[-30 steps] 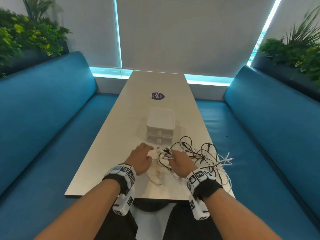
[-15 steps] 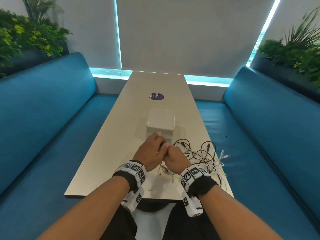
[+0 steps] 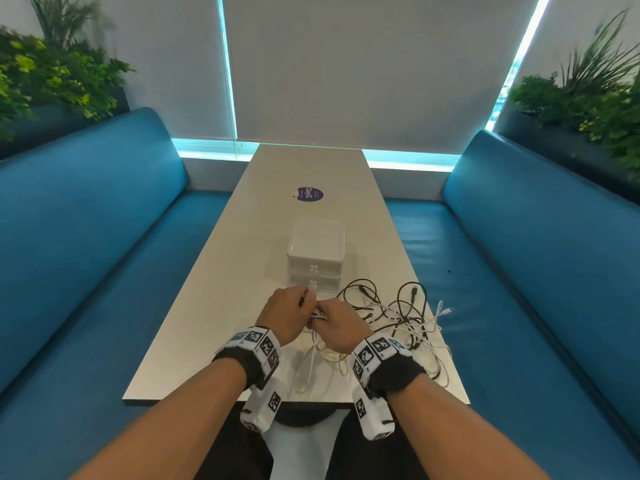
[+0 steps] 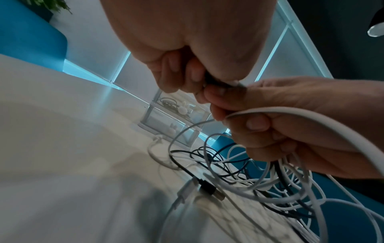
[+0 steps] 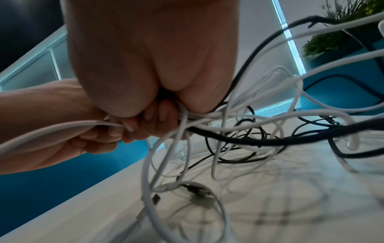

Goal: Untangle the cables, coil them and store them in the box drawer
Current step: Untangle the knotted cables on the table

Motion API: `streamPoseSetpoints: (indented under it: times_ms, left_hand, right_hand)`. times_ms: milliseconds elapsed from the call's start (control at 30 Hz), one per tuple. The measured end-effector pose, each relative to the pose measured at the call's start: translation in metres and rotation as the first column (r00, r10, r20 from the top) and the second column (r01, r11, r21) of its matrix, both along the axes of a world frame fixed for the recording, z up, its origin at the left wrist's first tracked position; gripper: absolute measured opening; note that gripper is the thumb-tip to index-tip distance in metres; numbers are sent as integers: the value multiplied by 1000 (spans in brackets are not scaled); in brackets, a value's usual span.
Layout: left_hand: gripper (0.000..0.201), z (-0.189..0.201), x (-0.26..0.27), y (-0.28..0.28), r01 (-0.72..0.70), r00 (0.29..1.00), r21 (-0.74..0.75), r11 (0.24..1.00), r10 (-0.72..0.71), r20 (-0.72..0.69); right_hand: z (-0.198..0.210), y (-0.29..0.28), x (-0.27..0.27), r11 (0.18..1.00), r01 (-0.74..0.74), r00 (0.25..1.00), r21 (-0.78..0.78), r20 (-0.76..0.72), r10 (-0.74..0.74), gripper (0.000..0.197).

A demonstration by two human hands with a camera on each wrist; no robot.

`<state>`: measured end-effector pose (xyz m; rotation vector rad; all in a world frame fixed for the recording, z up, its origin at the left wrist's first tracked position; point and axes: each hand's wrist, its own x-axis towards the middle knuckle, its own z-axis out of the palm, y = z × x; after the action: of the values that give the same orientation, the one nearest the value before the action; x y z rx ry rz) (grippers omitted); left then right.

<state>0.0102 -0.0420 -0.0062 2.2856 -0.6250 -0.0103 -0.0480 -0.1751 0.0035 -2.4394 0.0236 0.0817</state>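
Note:
A tangle of white and black cables [image 3: 398,320] lies on the near right part of the table [image 3: 207,323]. My left hand [image 3: 304,306] and right hand [image 3: 322,315] meet knuckle to knuckle just left of it, in front of the white two-drawer box [image 3: 316,258]. In the left wrist view my left hand [image 4: 199,82] pinches a black cable's plug [image 4: 214,81]. My right hand [image 5: 162,116] is curled round a bundle of white and black strands [image 5: 207,118], which trail down to the tangle [image 5: 239,148]. The lower drawer's contents are hidden.
Blue bench seats [image 3: 86,254] run along both sides of the table, with planters [image 3: 52,74] behind them. A purple sticker [image 3: 310,194] sits on the tabletop beyond the box. Loose plugs [image 5: 195,190] lie near the table's front edge. A coiled cable [image 4: 168,102] shows in the clear upper drawer.
My hands, apart a second ago, have come together in front of the box. The left hand left the tabletop and took the black plug; the tangle's near strands are drawn up.

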Motion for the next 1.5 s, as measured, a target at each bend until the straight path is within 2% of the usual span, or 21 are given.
streamPoseSetpoints:
  times_ms: [167,300,567,633,700,767,900,1067,1267,1433,1500]
  left_hand:
    - [27,1,-9,4,131,991,9,991,-131,36]
    - [36,1,-11,4,55,987,45,997,-61,146]
    - [38,16,-4,-4,34,999,94,995,-33,-12]
    - [39,17,-2,-3,25,1000,84,996,-24,-13]
    - [40,17,-1,-1,14,1000,66,998,-13,-11]
    - [41,17,0,-2,3,1000,55,998,-2,-12]
    - [39,18,2,-4,-17,1000,58,998,18,-10]
    - [33,31,7,-4,-45,999,34,998,44,12]
    - [33,47,8,0,-22,999,89,996,19,40]
    - [36,40,21,14,-85,996,42,996,83,34]
    - [37,35,22,19,-89,996,21,996,89,24]
  right_hand:
    - [-1,-3,2,999,47,999,-17,-19,-47,15]
    - [4,-2,3,997,-2,999,79,-54,6,19]
    - [2,-5,-3,988,-90,992,121,-76,100,8]
    - [0,-5,-3,991,-81,995,106,-45,86,18]
    - [-3,-5,-2,992,-20,1000,124,-17,22,39]
    - [-5,-7,0,996,-20,1000,84,-18,21,46]
    - [6,-7,1,994,-75,995,-85,-68,69,29]
    - [8,-6,7,977,-27,998,-213,46,38,49]
    - [32,-8,4,990,-116,989,-79,-100,108,21]
    - [24,-14,5,967,-137,989,-216,18,144,32]
    - [16,-10,4,968,-135,989,-212,36,146,36]
